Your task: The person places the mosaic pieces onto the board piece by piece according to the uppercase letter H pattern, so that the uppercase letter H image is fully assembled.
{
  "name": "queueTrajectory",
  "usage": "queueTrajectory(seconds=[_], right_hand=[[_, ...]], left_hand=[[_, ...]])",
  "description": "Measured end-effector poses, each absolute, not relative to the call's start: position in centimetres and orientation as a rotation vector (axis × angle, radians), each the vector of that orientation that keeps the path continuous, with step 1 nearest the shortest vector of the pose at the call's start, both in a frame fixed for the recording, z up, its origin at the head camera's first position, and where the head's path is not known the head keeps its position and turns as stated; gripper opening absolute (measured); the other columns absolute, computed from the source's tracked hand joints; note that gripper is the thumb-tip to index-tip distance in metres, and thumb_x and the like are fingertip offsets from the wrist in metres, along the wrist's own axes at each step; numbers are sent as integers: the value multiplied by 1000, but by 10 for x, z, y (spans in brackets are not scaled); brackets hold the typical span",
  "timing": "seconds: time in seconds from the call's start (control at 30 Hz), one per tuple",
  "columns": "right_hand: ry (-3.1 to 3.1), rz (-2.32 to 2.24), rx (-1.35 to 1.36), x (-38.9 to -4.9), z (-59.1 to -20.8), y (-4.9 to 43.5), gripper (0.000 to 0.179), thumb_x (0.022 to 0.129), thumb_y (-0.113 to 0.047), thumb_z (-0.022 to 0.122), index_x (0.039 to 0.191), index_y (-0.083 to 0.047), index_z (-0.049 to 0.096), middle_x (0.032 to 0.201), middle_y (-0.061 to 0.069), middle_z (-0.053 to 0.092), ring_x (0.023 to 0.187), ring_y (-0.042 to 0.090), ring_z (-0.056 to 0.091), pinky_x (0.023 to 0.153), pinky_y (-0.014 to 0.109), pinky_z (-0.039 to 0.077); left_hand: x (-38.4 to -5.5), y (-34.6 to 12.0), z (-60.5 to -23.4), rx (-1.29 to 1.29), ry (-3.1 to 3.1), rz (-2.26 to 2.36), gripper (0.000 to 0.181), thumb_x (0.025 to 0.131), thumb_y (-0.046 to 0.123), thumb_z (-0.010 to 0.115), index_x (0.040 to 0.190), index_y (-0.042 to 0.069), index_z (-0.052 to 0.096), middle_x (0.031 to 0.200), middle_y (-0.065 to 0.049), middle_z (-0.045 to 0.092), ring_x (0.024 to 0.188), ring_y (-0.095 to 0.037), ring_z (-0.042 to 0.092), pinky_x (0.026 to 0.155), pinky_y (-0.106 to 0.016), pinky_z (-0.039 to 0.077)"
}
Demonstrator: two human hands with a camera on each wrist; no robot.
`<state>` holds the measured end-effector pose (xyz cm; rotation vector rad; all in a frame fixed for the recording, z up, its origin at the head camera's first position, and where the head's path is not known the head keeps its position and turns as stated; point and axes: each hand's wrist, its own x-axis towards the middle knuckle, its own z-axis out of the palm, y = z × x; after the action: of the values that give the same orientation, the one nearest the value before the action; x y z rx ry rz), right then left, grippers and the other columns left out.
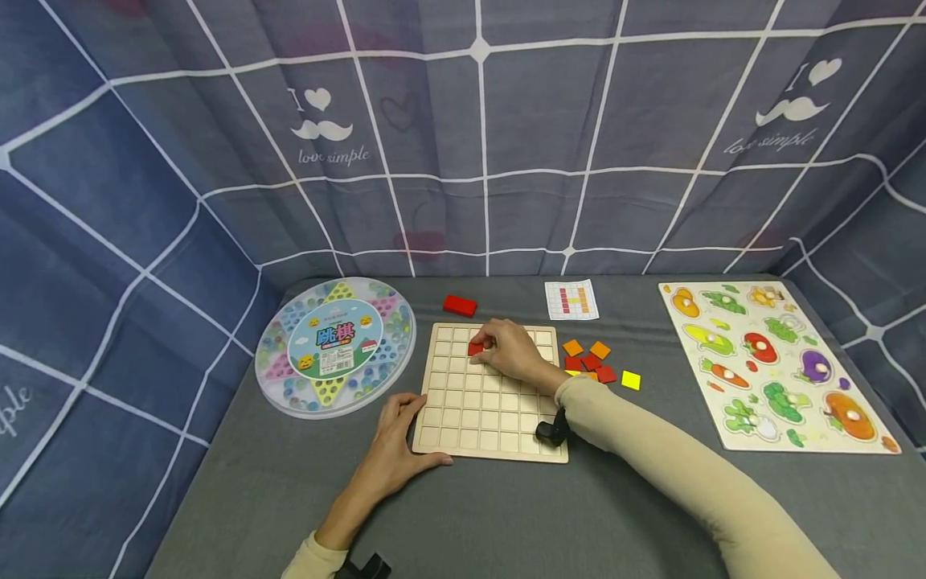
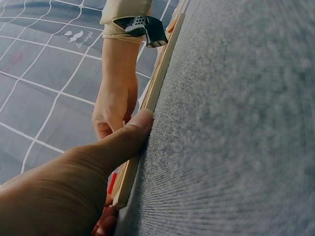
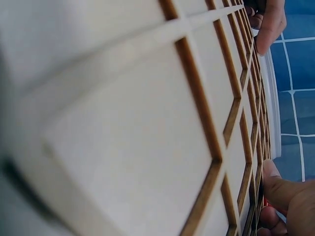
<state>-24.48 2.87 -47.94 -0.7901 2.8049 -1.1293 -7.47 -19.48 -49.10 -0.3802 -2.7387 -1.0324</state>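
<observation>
A pale wooden grid board (image 1: 499,418) lies on the grey table. My right hand (image 1: 506,347) reaches over its upper left part and pinches a small red square tile (image 1: 474,348) down on a cell. My left hand (image 1: 394,446) rests at the board's lower left corner, thumb along the front edge and fingers against the left side. In the left wrist view my thumb (image 2: 133,132) presses the board's thin edge (image 2: 157,88). The right wrist view shows the grid cells (image 3: 147,128) close up, with my fingers (image 3: 285,194) at its far side.
Loose red, orange and yellow tiles (image 1: 596,362) lie right of the board, a red block (image 1: 460,305) and a pattern card (image 1: 571,299) behind it. A round marble game case (image 1: 336,344) sits left, a vegetable peg puzzle (image 1: 777,362) right. Cloth walls surround the table.
</observation>
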Motion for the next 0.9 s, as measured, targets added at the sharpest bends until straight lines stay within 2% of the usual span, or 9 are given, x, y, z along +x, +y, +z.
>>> queueTrajectory(seconds=[0.37,0.67,0.77,0.9], right_hand=[[2818,-1118,-819,-246,-482,30,26,73,-28,87,94,-19,75,77,-5,56,76,13,50,71,29,39],[2687,-1190,-843,-245,-476,37,35,75,-27,86,104,-13,73,84,0,58,77,14,47,73,28,37],[2592,-1247,-849,-245,-475,43,37,77,-23,85,108,-10,71,88,2,60,79,16,49,74,28,40],[2492,-1330,-899,-243,-474,55,40,79,-20,83,114,-8,69,97,5,65,90,18,57,83,31,47]], left_hand=[[-75,-194,-492,-389,-2736,-1029,97,56,36,95,136,0,54,125,-12,48,115,-26,47,94,-50,45],[-77,-194,-492,-400,-2737,-1024,97,56,37,95,136,1,54,126,-12,47,115,-26,46,94,-50,44],[-76,-194,-492,-390,-2743,-1030,97,56,37,95,137,1,54,126,-12,47,116,-27,46,94,-50,44],[-76,-194,-492,-377,-2754,-1044,97,57,37,94,137,0,53,127,-12,47,116,-27,46,95,-50,44]])
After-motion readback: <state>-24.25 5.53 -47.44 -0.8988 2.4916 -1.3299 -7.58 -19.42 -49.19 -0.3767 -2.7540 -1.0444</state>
